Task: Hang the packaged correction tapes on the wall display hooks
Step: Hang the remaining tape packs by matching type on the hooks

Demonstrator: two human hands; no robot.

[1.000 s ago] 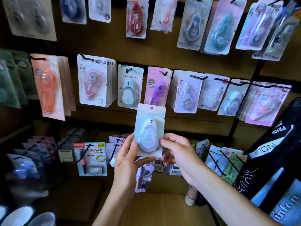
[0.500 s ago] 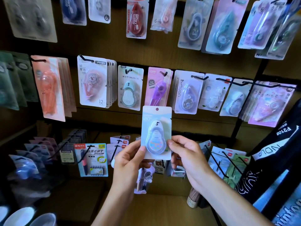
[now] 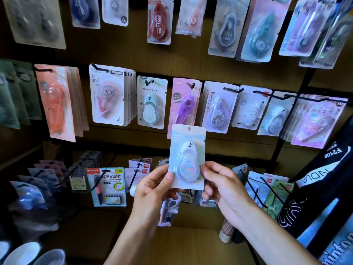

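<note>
Packaged correction tape (image 3: 187, 157) is upright in mid-air in front of the wall display, pale blue card, white dispenser marked "5", round hang hole (image 3: 189, 128) at the top and not on any hook yet. Both hands hold it by the lower part: left hand (image 3: 152, 190) pinches the lower left edge with the thumb on the front, right hand (image 3: 222, 185) pinches the lower right edge, fingers curled behind the card. Card top overlaps the bottom of the purple pack (image 3: 184, 104) in the middle row; it sits below and between that one and the mint "5" pack (image 3: 151, 104). Matching-looking white "5" pack (image 3: 275, 116) hangs further right on a long black hook (image 3: 271, 93). Status as I read it: middle and top rows already well stocked, so most hanging looks done, but this 1 pack is not on a hook yet. Left: pick the peg, line the hole up with the tip, slide it on. Can't tell if more stock is waiting; none visible. Lower hooks (image 3: 252, 188) on the right look part empty.
</note>
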